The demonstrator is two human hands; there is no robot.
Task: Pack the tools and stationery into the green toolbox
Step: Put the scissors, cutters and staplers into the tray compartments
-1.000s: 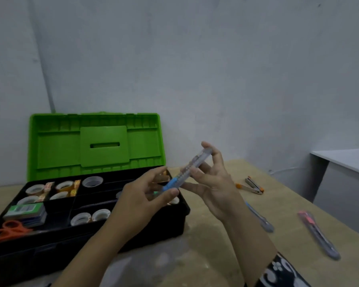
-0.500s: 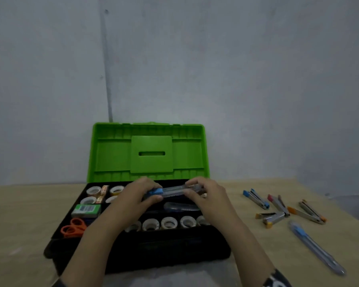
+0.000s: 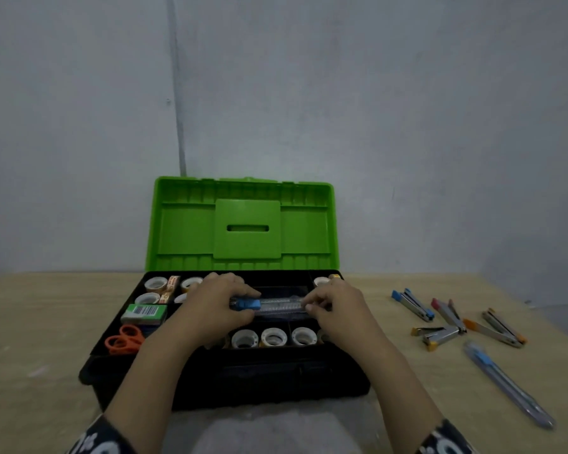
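Observation:
The toolbox stands open on the table, black base in front, green lid upright behind. Both hands hold a clear utility knife with a blue slider level over the tray's middle compartment. My left hand grips its blue end and my right hand pinches the other end. Tape rolls fill the front row, with more at the back left. Orange scissors and a green box lie in the left compartments.
On the wooden table right of the box lie several staple removers with blue, red and orange tips. Another clear knife with a blue slider lies nearer the front right. A grey wall stands close behind the lid.
The view swung left so the toolbox now sits centred. Both hands brought the knife from chest height down to the middle of the tray and turned it level.

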